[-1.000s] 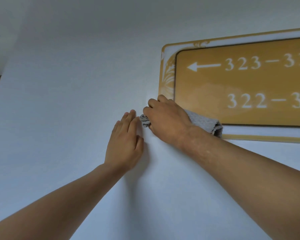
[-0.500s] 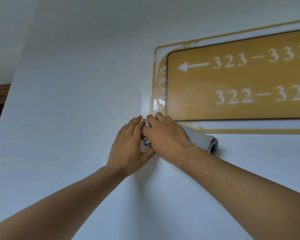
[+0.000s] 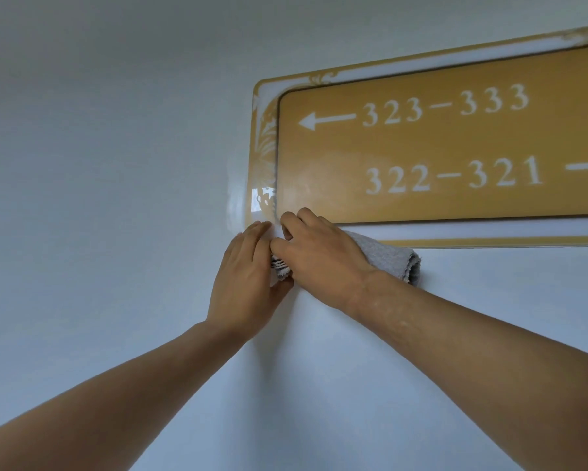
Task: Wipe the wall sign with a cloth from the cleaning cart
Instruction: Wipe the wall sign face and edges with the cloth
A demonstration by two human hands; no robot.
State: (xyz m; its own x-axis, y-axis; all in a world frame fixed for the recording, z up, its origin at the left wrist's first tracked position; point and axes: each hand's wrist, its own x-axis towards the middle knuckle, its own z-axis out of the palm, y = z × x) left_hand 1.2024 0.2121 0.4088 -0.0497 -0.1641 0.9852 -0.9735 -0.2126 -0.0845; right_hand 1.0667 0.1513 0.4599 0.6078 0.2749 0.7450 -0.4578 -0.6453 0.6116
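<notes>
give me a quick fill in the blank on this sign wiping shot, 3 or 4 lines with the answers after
1. The grey cloth is pressed to the wall under the ____ hand.
2. The arrow beside 323-333 on the wall sign points ____.
3. Both hands sit at the sign's lower ____ corner.
4. The left hand touches the striped end of the ____.

Missing words: right; left; left; cloth
</notes>
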